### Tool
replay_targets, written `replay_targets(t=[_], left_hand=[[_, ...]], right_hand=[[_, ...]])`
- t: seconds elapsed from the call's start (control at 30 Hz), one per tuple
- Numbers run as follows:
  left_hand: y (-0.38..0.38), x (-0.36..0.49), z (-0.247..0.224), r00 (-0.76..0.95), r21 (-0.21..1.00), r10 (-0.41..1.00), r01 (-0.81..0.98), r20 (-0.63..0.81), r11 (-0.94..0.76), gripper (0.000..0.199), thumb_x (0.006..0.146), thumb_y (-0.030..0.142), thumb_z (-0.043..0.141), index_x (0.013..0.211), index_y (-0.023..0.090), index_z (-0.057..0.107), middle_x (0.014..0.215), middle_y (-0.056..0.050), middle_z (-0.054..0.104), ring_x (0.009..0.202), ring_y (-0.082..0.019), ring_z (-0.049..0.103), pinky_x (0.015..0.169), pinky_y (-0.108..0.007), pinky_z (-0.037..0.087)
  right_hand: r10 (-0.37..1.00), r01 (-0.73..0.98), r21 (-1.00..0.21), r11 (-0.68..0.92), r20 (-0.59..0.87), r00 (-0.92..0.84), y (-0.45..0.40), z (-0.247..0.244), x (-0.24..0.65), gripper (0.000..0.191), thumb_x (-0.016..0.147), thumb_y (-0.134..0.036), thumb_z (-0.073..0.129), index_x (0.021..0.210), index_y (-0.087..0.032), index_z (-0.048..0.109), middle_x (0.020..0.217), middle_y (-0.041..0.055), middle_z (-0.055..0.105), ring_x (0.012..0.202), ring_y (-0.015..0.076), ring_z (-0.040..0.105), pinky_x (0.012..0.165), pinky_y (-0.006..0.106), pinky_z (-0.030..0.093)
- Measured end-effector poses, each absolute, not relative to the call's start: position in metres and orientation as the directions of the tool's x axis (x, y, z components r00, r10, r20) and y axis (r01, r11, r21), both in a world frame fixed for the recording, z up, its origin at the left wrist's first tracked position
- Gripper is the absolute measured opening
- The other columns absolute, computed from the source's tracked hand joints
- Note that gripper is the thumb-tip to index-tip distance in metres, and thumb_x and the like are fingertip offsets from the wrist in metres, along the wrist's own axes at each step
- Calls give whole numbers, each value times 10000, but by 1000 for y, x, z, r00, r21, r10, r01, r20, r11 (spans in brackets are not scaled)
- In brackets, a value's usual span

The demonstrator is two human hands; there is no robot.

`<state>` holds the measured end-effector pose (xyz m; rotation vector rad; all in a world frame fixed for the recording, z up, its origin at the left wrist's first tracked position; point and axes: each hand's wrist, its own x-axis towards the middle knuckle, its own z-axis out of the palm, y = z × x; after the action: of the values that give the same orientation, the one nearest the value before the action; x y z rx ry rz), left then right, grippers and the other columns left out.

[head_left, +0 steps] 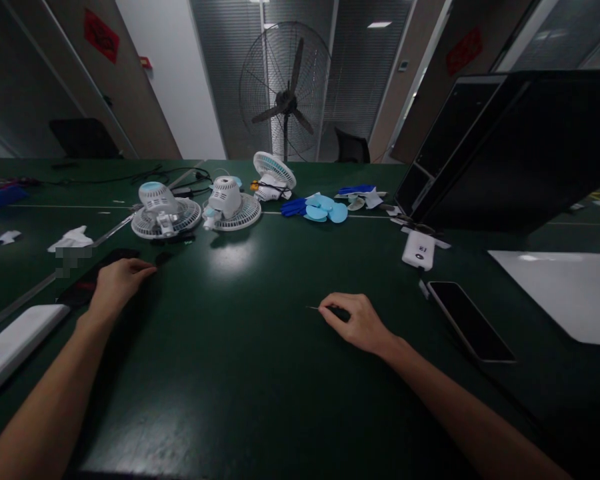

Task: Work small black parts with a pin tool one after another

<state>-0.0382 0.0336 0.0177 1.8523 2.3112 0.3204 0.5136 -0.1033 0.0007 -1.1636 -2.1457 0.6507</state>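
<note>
My right hand (356, 321) is closed around a small screwdriver (339, 312) with a dark handle, and its thin shaft points left above the green table (240, 393). My left hand (120, 283) is at the left, with thumb and fingertips pressed together. Anything between them is too small or hidden to make out. Just beyond those fingertips lies a small dark piece (163, 257). Under and behind the left hand is a flat black object (80, 285). Farther back are two small white fan units (166, 213) (233, 207), lying with their grilles down.
A third small fan (275, 175) leans at the back, beside blue fan blades (325, 208) and blue gloves (294, 207). On the right are a white power bank (419, 250), a phone (470, 323), a white sheet (565, 290) and a large monitor (525, 147). A white box (20, 343) lies at left.
</note>
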Motion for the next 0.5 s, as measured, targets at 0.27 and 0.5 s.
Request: replay_targets(t=[0.27,0.5], left_hand=[[30,-30,16,-209,288,969,943,132,165,379,902,405,599,1104,117,740,1037,-115,757,888,-273,705,808,-336,535],[27,-18,18,-259,467,926,878,274,108,405,927,436,596,1154,119,705,1054,-87,764,960,-232,708,881,-296,536]], right_hand=[[863,561,-670,486,267,-429,-104,2,514,176,1028,-276,567,1035,-188,718,939,36,733,803,165,694,707,288,556],[856,568,-656,498,267,-442,-104,1,513,184,1031,-285,565,1035,-183,719,939,41,736,811,169,696,736,299,560]])
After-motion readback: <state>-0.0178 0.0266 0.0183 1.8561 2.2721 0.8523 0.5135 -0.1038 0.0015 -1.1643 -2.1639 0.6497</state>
